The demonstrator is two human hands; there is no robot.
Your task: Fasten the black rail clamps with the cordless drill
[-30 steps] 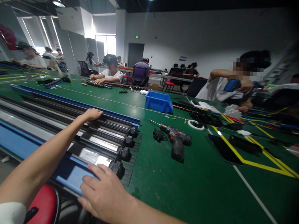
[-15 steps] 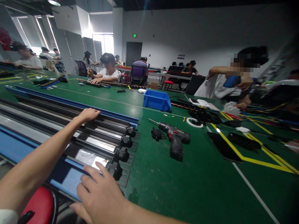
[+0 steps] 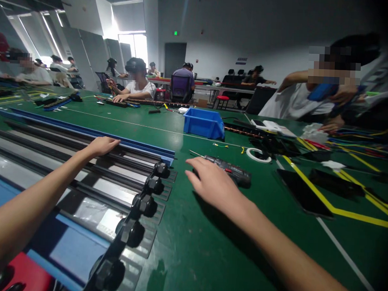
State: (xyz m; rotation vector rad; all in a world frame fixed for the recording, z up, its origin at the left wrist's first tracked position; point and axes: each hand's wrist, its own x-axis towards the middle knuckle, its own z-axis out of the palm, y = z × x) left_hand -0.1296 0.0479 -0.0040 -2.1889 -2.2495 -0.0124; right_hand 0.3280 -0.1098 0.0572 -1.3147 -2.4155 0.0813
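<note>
My left hand [image 3: 104,146] reaches across a row of long black strips [image 3: 122,161] with pale silver surfaces between them. Its fingers lie fairly flat over the far strips, near the raised blue edge. Thick black fittings, one of them a large hex-shaped connector [image 3: 133,231], line the right ends of the strips, above flat slotted tabs [image 3: 161,215]. To the right, my right hand [image 3: 213,183] is open, fingers extended forward beside the cordless drill [image 3: 236,173]. That hand hides the drill's grip and part of its body; I cannot tell whether they touch.
Behind the drill stands a blue bin [image 3: 204,124]. A white ring [image 3: 258,155] and a flat black panel [image 3: 303,193] lie to the right. A person [image 3: 315,95] works at the right, another [image 3: 137,85] across the green table. A red stool [image 3: 24,275] is at lower left.
My right hand has left the near ends of the strips and moved right and forward to the drill. My left hand stays on the far strips, and the view has shifted slightly.
</note>
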